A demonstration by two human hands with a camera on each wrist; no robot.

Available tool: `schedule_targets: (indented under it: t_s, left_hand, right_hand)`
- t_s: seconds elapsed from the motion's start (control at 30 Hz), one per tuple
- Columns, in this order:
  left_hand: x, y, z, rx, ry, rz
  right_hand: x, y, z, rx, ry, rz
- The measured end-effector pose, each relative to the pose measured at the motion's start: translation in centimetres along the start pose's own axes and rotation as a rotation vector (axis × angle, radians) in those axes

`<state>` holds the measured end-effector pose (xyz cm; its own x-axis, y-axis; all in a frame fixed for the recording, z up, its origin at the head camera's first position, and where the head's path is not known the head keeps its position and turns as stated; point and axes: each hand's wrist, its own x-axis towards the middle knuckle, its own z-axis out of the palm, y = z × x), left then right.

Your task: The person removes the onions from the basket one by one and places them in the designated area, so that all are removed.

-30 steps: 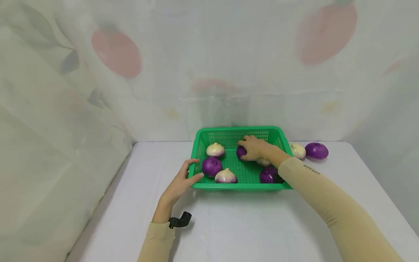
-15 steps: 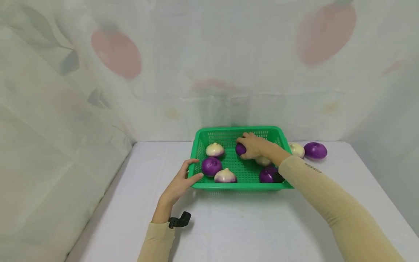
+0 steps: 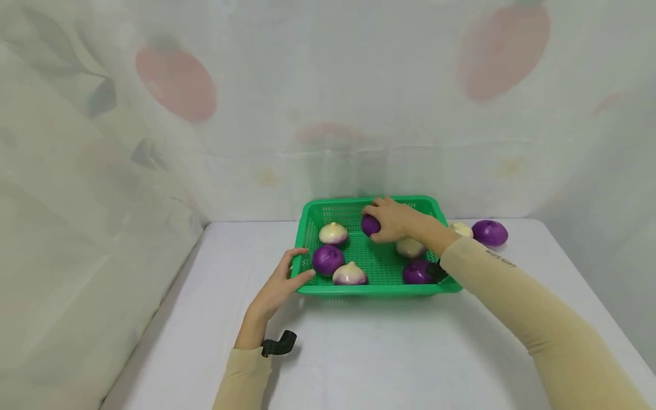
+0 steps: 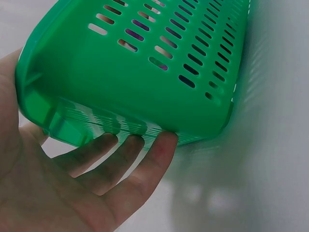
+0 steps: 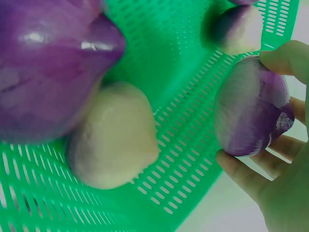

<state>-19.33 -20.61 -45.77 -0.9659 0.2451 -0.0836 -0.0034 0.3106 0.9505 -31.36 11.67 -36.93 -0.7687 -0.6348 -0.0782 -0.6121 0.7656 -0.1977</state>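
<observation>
A purple onion (image 3: 370, 225) is clamped in the curled fingers of the right hand (image 3: 394, 221) near the far wall of a green basket (image 3: 379, 289), whose left rim is gripped by the left hand (image 3: 274, 287), apparently for steadiness on the counter (image 3: 359, 364). "Let's Slim" seems printed on the right sleeve (image 3: 533, 319).

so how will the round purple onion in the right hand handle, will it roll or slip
The round purple onion would probably roll if set down, given its curved sides. Its smooth-looking skin, with small highlights, may be a little slippery. It seems fairly stiff, since no dent shows where the fingers of the right hand grip it.
</observation>
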Motion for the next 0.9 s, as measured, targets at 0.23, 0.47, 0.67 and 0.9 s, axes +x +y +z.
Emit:
schedule_targets:
  t_s: [0.23,0.47,0.67,0.9]
  left_hand:
    - [-0.1,0.0,-0.4,-0.002,0.002,-0.01]
    - [-0.1,0.0,-0.5,-0.003,0.002,-0.018]
    - [-0.1,0.0,-0.6,0.009,-0.001,-0.013]
    - [0.0,-0.2,-0.7,0.011,-0.007,-0.011]
  right_hand:
    - [-1.6,-1.2,-2.1,0.041,0.055,-0.02]
    - [-3.7,-2.0,-3.6,0.039,0.09,-0.028]
    - [-5.7,-2.3,-4.1,0.0,0.151,-0.03]
    - [-8.2,-2.4,-4.6,0.021,0.184,-0.026]
